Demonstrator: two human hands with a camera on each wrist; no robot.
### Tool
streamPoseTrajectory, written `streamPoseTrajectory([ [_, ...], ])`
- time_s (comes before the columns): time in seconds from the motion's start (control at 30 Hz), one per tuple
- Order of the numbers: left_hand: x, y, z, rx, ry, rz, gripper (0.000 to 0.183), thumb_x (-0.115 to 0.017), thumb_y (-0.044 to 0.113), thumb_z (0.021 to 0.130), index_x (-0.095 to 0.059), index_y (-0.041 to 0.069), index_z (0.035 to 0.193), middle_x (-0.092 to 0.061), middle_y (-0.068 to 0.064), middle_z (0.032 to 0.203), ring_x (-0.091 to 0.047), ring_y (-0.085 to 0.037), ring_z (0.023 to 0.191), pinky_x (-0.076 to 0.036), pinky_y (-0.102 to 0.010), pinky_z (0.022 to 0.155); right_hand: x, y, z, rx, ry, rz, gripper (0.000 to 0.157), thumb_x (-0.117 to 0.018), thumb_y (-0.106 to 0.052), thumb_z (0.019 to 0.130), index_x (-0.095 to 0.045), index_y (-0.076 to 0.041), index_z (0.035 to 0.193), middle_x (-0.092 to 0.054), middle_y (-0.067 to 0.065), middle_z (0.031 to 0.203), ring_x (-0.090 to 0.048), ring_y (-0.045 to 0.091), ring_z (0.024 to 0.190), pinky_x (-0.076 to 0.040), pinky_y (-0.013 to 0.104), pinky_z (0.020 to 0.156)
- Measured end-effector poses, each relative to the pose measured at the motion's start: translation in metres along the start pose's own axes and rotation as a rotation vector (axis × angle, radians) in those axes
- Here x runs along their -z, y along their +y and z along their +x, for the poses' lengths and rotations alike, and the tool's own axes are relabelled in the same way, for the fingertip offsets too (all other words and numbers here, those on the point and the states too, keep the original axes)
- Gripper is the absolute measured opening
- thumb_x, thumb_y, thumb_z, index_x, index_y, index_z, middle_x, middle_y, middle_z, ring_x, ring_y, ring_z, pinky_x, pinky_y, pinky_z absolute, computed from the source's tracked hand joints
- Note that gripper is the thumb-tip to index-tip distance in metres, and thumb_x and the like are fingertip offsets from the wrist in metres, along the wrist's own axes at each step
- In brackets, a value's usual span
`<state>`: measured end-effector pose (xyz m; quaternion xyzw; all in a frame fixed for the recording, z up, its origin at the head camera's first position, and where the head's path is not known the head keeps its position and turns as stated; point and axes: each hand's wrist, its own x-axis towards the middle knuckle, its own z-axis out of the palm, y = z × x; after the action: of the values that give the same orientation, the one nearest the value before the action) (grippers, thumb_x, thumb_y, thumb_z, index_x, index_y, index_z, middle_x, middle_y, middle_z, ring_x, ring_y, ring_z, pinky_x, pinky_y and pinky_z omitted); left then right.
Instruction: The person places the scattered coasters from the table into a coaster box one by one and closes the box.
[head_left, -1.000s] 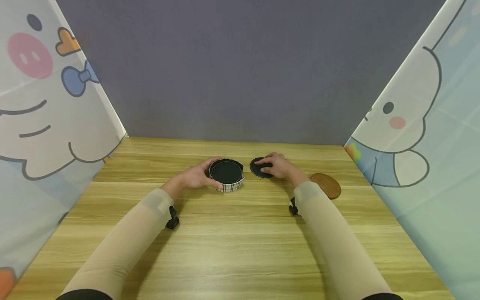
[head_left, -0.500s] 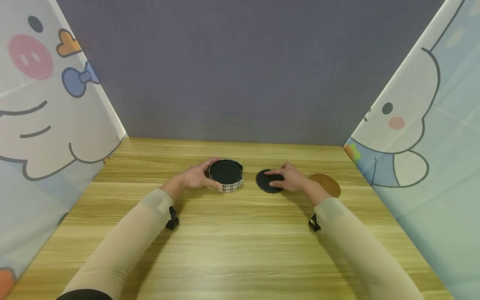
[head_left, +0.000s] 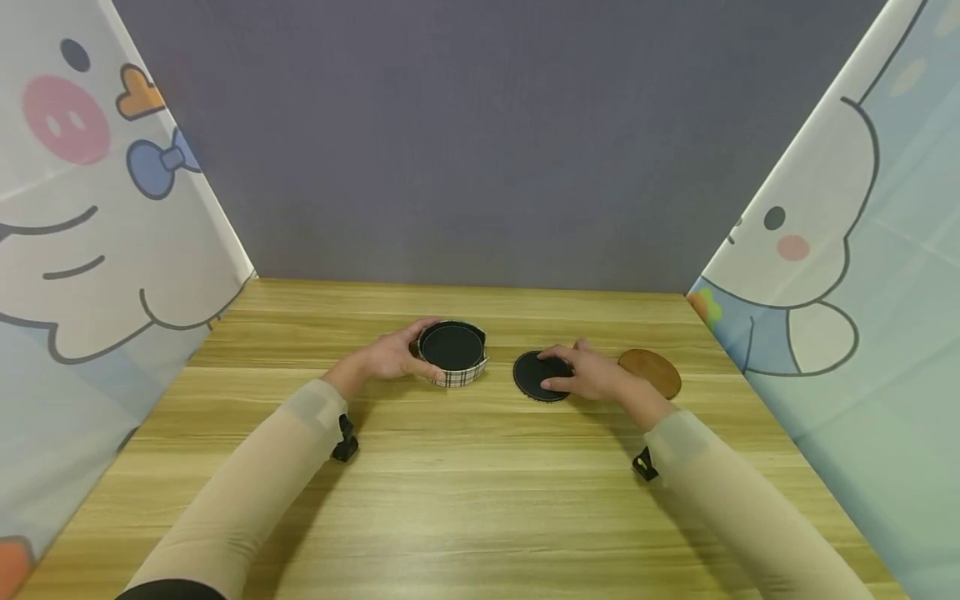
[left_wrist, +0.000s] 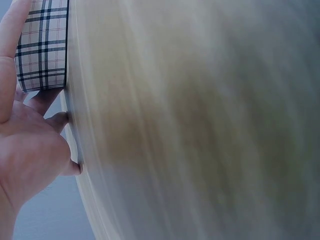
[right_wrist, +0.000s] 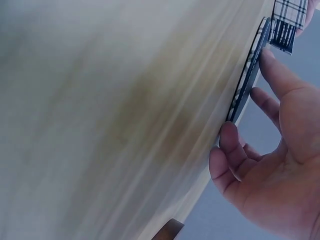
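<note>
A round holder (head_left: 473, 377) with plaid sides and a notched wall stands on the table, with a black stitched round coaster (head_left: 452, 345) inside it. My left hand (head_left: 392, 354) grips the holder's left side, thumb at the front and fingers round the back; the left wrist view shows the plaid wall (left_wrist: 42, 47) beside the fingers. To the right, another black round coaster (head_left: 531, 379) lies flat on the table. Fingertips of my right hand (head_left: 592, 372) rest on that coaster, spread over its right part. In the right wrist view, the coaster's edge (right_wrist: 246, 75) shows a plaid underside.
A brown round piece (head_left: 651, 372), like a wooden lid or coaster, lies right of my right hand. The wood-grain table (head_left: 450, 483) ends at a grey back wall (head_left: 472, 150). Printed cartoon cloths (head_left: 885, 275) hang on both sides.
My right hand has slid the loose black coaster toward me and slightly right. The left hand and the plaid holder have stayed in place.
</note>
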<state>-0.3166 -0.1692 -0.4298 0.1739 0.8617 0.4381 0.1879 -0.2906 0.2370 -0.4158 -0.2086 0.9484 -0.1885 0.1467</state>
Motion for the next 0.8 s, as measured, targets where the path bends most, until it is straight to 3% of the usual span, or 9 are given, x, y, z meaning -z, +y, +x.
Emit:
streamPoseTrajectory([
  [0.17,0.001,0.001,0.000,0.001,0.002,0.005,0.123,-0.099,0.046,0.081,-0.022,0.033,0.176,-0.042,-0.018,0.173,-0.042,-0.043,0.158,-0.024,-0.068,0.131,-0.002,-0.002,-0.003,0.005,0.002,-0.006,0.063,-0.072,-0.055,0.105,-0.054,-0.025,0.158,-0.051,0.026,0.134,-0.062,0.030,0.098,-0.053,0.051,0.086],
  [0.33,0.001,-0.001,0.001,-0.015,-0.005,-0.010,0.121,-0.099,0.043,0.083,-0.022,0.032,0.176,-0.044,-0.019,0.171,-0.043,-0.043,0.157,-0.024,-0.067,0.131,-0.003,-0.006,-0.006,0.022,0.012,-0.031,0.064,-0.073,-0.057,0.104,-0.054,-0.023,0.155,-0.055,0.029,0.146,-0.065,0.042,0.123,-0.054,0.063,0.100],
  [0.5,0.001,-0.002,0.001,-0.022,-0.004,-0.021,0.120,-0.099,0.041,0.083,-0.023,0.031,0.176,-0.045,-0.019,0.170,-0.045,-0.042,0.156,-0.024,-0.067,0.131,-0.003,-0.010,-0.009,0.031,0.020,-0.061,0.064,-0.072,-0.056,0.105,-0.054,-0.023,0.156,-0.054,0.027,0.145,-0.065,0.041,0.122,-0.054,0.062,0.101],
  [0.6,0.002,-0.001,0.000,-0.018,-0.004,-0.023,0.120,-0.099,0.040,0.083,-0.024,0.031,0.176,-0.045,-0.020,0.170,-0.045,-0.043,0.156,-0.024,-0.067,0.131,-0.004,-0.011,-0.008,0.071,0.023,-0.089,0.064,-0.072,-0.054,0.105,-0.055,-0.024,0.159,-0.052,0.024,0.150,-0.060,0.042,0.129,-0.051,0.064,0.106],
  [0.7,0.002,0.000,0.000,-0.015,-0.009,-0.025,0.119,-0.099,0.041,0.084,-0.024,0.030,0.176,-0.044,-0.020,0.171,-0.045,-0.043,0.156,-0.023,-0.067,0.131,-0.005,-0.010,-0.007,0.124,0.014,-0.119,0.067,-0.074,-0.054,0.103,-0.055,-0.027,0.162,-0.049,0.021,0.161,-0.047,0.047,0.147,-0.041,0.070,0.118],
  [0.8,0.002,0.000,0.000,-0.016,-0.013,-0.029,0.118,-0.098,0.041,0.084,-0.024,0.031,0.175,-0.042,-0.021,0.172,-0.045,-0.043,0.156,-0.023,-0.067,0.131,-0.006,-0.009,-0.007,0.145,-0.004,-0.122,0.075,-0.079,-0.057,0.098,-0.055,-0.029,0.162,-0.047,0.018,0.166,-0.039,0.049,0.154,-0.033,0.074,0.121],
])
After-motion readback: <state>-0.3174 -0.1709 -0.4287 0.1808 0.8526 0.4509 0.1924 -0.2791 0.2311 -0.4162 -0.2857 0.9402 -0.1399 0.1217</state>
